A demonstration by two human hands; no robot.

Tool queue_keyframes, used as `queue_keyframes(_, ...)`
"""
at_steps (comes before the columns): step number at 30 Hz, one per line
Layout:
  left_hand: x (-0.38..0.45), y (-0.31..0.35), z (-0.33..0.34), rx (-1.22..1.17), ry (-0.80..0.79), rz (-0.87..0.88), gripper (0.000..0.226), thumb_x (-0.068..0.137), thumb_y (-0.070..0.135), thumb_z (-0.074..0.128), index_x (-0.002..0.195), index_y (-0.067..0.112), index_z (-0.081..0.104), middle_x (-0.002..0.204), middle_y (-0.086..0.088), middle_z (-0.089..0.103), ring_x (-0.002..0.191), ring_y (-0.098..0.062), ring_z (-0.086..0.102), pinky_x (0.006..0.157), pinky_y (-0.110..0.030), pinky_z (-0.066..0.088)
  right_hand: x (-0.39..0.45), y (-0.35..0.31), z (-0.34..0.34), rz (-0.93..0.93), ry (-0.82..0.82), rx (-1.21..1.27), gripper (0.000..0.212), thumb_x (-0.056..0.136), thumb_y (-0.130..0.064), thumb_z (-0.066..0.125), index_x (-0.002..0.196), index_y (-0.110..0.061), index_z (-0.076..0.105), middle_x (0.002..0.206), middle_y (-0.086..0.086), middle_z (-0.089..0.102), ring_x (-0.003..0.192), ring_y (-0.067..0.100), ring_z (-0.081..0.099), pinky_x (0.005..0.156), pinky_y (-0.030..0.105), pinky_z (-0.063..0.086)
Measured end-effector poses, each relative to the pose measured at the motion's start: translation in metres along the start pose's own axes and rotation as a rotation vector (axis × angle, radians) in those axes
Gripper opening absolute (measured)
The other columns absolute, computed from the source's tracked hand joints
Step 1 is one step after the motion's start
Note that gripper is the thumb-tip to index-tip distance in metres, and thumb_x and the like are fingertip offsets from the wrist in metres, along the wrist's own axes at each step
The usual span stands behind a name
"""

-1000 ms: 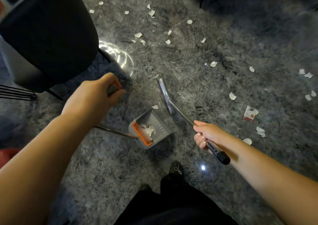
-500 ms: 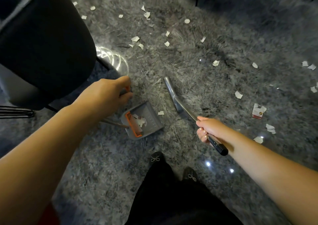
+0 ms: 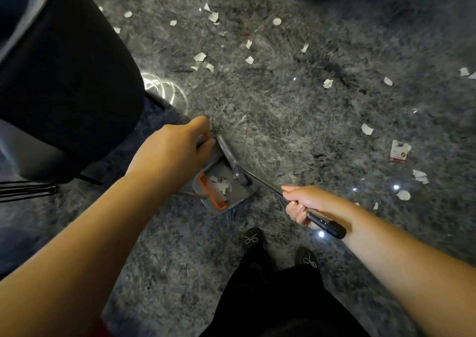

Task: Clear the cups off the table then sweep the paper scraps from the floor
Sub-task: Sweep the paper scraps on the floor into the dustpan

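Her left hand gripped the dustpan handle to brace the pan on the floor while her right hand, clenched round the broom shaft, drew its head against the lip, many paper scraps lying beyond.

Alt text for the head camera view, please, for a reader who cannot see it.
A person looks down at a grey floor, sweeping with a broom gripped in the right hand into a grey dustpan whose handle the left hand holds. Scraps lie in the pan; many paper scraps remain scattered beyond, beside a black chair.
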State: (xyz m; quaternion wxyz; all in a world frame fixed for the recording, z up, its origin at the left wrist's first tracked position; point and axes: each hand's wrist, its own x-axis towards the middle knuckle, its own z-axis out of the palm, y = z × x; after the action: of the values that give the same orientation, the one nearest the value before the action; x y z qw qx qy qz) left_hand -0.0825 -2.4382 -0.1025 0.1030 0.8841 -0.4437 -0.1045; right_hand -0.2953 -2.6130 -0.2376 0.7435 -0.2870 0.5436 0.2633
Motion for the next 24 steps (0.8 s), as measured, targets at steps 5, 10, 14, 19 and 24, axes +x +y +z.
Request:
queue_keyframes(5,0.016,-0.003,-0.011,-0.054,0.024,0.012,0.018,0.092,0.037,0.06,0.085,0.024,0.049,0.055,0.006,0.047,0.049,-0.014,0.047,0.045,-0.029,0.037,-0.029,0.012,0.004,-0.061,-0.005,0.055,0.043,0.104,-0.018,0.035,0.144,-0.035,0.032,0.05,-0.002,0.036,0.034,0.004,0.03,0.03,0.014,0.025)
queue_keyframes(10,0.028,0.024,-0.02,-0.057,-0.042,0.122,0.017,0.091,0.038,0.061,0.088,0.023,0.053,0.061,-0.002,0.056,0.054,-0.024,0.054,0.051,-0.037,0.049,-0.062,0.019,-0.008,-0.165,0.093,0.091,0.046,0.105,-0.018,0.033,0.147,-0.034,0.026,0.056,0.0,0.03,0.032,0.005,0.028,0.032,0.013,0.023)
queue_keyframes(14,0.05,0.06,-0.024,-0.071,-0.145,0.209,0.017,0.091,0.041,0.058,0.092,0.024,0.053,0.069,-0.005,0.061,0.06,-0.025,0.058,0.057,-0.04,0.053,-0.082,0.028,-0.042,-0.219,0.149,0.182,0.048,0.105,-0.018,0.033,0.149,-0.033,0.022,0.058,0.001,0.03,0.03,0.005,0.029,0.032,0.012,0.026)
queue_keyframes(19,0.078,0.123,-0.015,-0.061,-0.18,0.402,0.016,0.09,0.039,0.061,0.091,0.025,0.053,0.069,-0.004,0.061,0.06,-0.025,0.056,0.054,-0.035,0.048,-0.103,0.049,-0.093,-0.264,0.245,0.326,0.043,0.105,-0.014,0.033,0.145,-0.028,0.032,0.057,0.002,0.031,0.029,0.005,0.028,0.033,0.011,0.025)
queue_keyframes(24,0.092,0.201,0.006,-0.01,-0.228,0.551,0.015,0.09,0.04,0.061,0.091,0.028,0.052,0.065,0.003,0.053,0.06,-0.024,0.054,0.053,-0.033,0.044,-0.131,0.082,-0.138,-0.349,0.303,0.38,0.035,0.103,-0.007,0.034,0.137,-0.009,0.041,0.058,0.003,0.032,0.028,0.003,0.028,0.032,0.009,0.025)
